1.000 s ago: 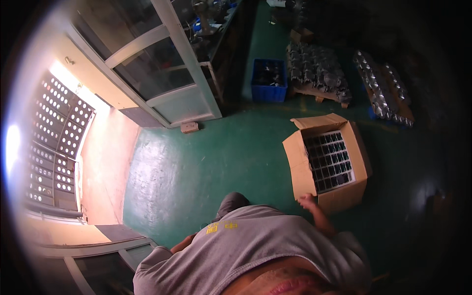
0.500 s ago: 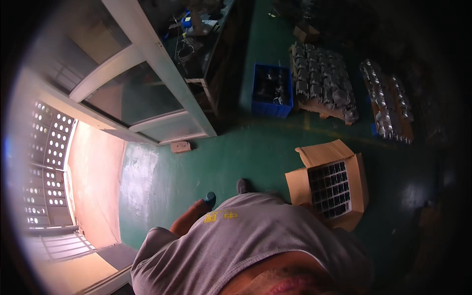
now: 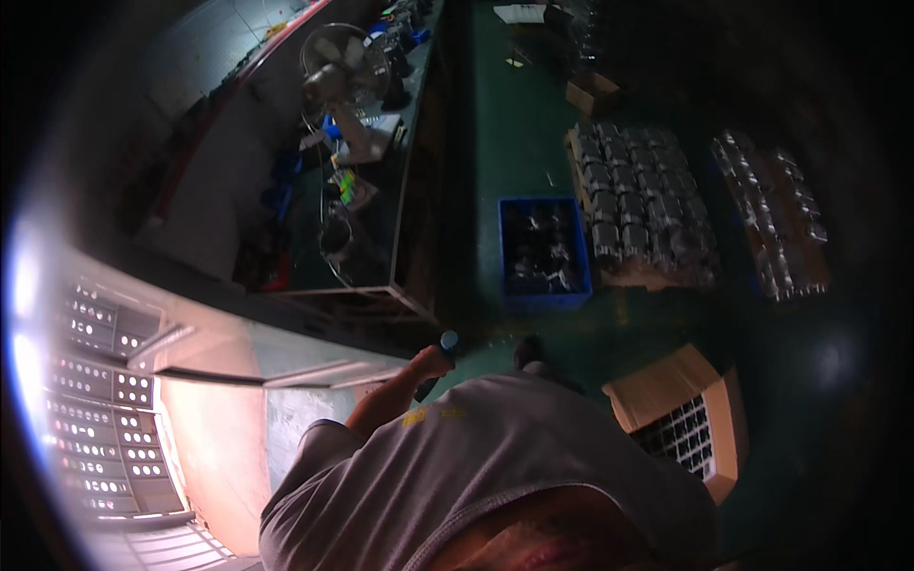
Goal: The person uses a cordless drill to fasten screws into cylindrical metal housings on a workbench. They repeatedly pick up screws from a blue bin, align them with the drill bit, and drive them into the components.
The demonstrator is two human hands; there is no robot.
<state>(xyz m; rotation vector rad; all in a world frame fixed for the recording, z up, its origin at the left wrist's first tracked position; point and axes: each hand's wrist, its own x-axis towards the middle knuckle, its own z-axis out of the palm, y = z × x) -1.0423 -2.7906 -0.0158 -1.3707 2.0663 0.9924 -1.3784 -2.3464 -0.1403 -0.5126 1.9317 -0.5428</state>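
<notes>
My left hand [image 3: 430,363] is held out in front of me on the left, its fingers closed around a small thing with a round, pale blue top [image 3: 449,340]. Most of that thing is hidden by my hand, so its kind is unclear. My right hand is out of sight, past my grey shirt. To my right on the green floor sits an open cardboard box [image 3: 731,428], with rows of dark parts in a white divider [image 3: 706,443]. My shirt covers the box's near side.
A long workbench [image 3: 404,205] with a fan [image 3: 327,84] stands ahead on the left, beyond the white-framed door [image 3: 305,373]. Ahead are a blue crate [image 3: 543,301] of dark parts, a pallet of metal castings [image 3: 633,205] and another row of shiny parts [image 3: 757,214].
I have moved forward: the bench, crate and pallet are nearer, and the door now lies low on the left. My left hand has come forward and right, still closed on the blue-topped thing.
</notes>
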